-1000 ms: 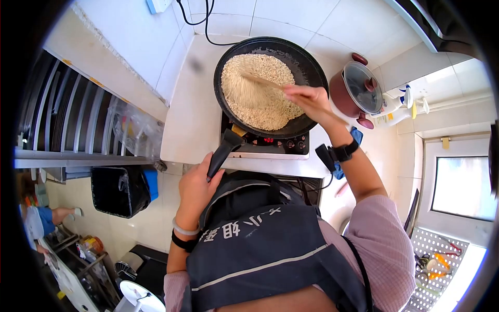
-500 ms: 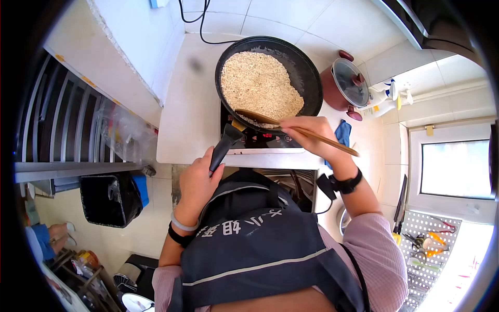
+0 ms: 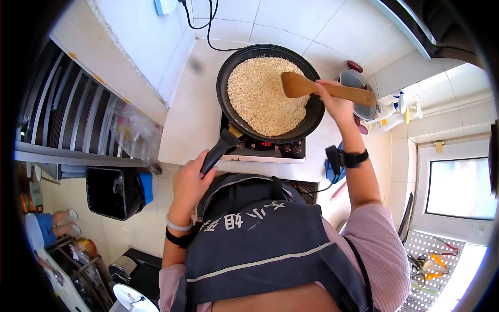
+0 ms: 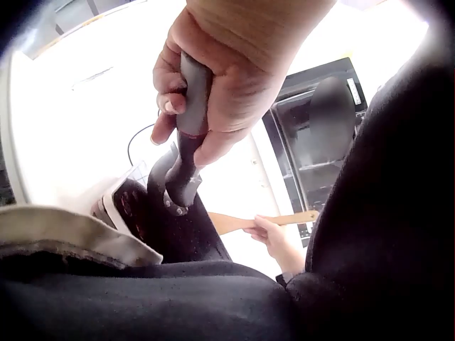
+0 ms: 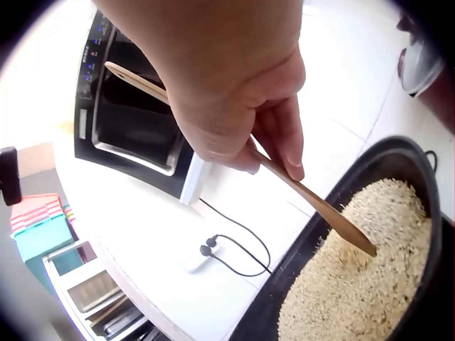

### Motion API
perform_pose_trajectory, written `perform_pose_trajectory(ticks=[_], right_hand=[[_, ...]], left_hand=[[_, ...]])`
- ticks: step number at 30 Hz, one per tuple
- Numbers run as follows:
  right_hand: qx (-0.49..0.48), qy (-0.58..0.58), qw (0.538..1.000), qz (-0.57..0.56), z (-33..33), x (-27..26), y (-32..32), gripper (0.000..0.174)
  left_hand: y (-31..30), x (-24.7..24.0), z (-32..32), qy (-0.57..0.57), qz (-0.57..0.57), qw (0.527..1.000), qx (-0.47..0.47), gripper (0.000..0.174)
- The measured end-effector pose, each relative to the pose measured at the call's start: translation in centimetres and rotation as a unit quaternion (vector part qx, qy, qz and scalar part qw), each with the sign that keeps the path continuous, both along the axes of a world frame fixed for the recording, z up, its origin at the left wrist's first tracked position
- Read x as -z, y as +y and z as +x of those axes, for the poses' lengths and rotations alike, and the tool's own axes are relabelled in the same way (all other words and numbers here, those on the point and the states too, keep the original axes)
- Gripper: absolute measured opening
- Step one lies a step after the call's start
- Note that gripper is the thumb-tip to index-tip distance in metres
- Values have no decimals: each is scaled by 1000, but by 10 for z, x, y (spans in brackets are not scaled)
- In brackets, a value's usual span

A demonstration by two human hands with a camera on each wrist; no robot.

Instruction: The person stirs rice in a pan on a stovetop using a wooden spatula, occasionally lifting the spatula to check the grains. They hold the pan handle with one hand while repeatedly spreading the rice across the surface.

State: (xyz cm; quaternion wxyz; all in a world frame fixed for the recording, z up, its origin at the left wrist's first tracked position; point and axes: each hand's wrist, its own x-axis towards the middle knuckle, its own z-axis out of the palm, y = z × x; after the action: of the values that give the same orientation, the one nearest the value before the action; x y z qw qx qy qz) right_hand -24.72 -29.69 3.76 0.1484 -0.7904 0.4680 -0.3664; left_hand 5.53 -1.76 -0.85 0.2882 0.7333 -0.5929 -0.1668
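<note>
A black frying pan (image 3: 222, 93) holds a wide heap of pale small grains (image 3: 260, 101), whose exact kind is too small to make out. My left hand (image 3: 190, 183) grips the pan's black handle (image 3: 221, 150), fingers wrapped round it in the left wrist view. With my right hand (image 3: 338, 105) I hold a wooden spatula (image 3: 300, 86) partway along its handle. Its broad face shows in the head view, over the right part of the heap. In the right wrist view the spatula's blade (image 5: 348, 231) appears edge-on, its tip right at the grains.
Beneath the pan is a black induction cooker (image 3: 280, 148) with a lit red display. To the right stand a lidded maroon pot (image 3: 358, 79) and spray bottles (image 3: 392, 112). A blue cloth (image 3: 332, 170) lies nearby. Left, on the floor, sits a black-lined bin (image 3: 112, 192).
The spatula swept from the heap's left to the pan's near edge, then up to the right side, its face turning into view. My left hand keeps its grip on the handle.
</note>
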Motion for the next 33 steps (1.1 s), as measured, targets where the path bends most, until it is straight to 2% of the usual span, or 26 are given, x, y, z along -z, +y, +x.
perform_pose_trajectory(ticks=[2,5,9,11,12,14,18,21,22,24,26,28,29,31,33], right_hand=[[8,-83,995,49,-28,-6,-3,21],[59,-84,991,87,-53,-15,-5,23],[87,-147,976,135,-50,17,-30,22],[89,-296,929,205,-34,42,-52,20],[88,-299,927,207,-25,45,-62,20],[65,-366,877,305,-7,52,-79,22],[-12,-368,846,386,25,50,-78,22],[-141,-237,896,349,31,42,-61,18],[-136,-238,894,354,28,40,-54,18],[-282,-153,906,275,23,27,-33,11],[-288,-106,903,301,13,9,-14,12],[-384,-36,890,243,-1,-2,1,14],[-383,-33,889,247,-5,-15,8,14],[-420,67,900,93,-13,-45,22,14],[-414,77,902,93,-29,-72,28,12]], left_hand=[[-2,-2,0,-5,12,1000,-5,48],[-2,-1,0,-20,-3,1000,-7,47],[-4,0,2,-35,-7,999,0,47],[-5,0,2,-47,-19,999,6,48],[-5,-2,2,-55,-21,998,11,48],[-6,-5,1,-66,-21,998,15,49],[-6,-3,1,-60,-23,998,13,49],[-4,-1,0,-56,-29,998,10,48],[-4,0,-1,-50,-32,998,7,48],[-3,2,-1,-46,-27,999,7,48],[-4,3,-1,-41,-23,999,4,48],[-3,5,0,-45,-35,998,2,48],[-3,5,0,-42,-34,999,2,48],[-3,2,0,-36,-29,999,-1,48],[-3,4,0,-38,-35,999,-1,48]])
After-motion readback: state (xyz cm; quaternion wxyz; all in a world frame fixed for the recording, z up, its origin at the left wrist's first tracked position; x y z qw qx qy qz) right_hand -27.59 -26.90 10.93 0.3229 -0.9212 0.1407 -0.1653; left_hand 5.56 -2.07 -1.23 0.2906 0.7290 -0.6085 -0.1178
